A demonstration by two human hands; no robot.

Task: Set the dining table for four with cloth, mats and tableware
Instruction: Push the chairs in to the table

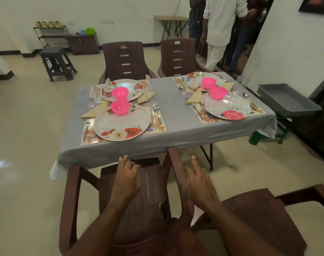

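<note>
A grey cloth (176, 115) covers the table. On it lie floral mats (157, 127), white flowered plates (120, 124), pink bowls (120, 107), folded tan napkins (93, 111), a fork (86, 126) and spoons (156, 112). A brown plastic chair (152, 182) stands at the near side, its seat partly under the cloth's hem. My left hand (127, 179) hovers over the seat with fingers loosely bent, holding nothing. Beside the chair's right armrest, my right hand (200, 183) is spread with straight fingers.
A second brown chair (264, 215) stands at my right. Two more chairs (126, 60) face me across the table. A grey tray stand (286, 98) sits right of the table, a dark stool (56, 61) back left. People (222, 30) stand in the far doorway.
</note>
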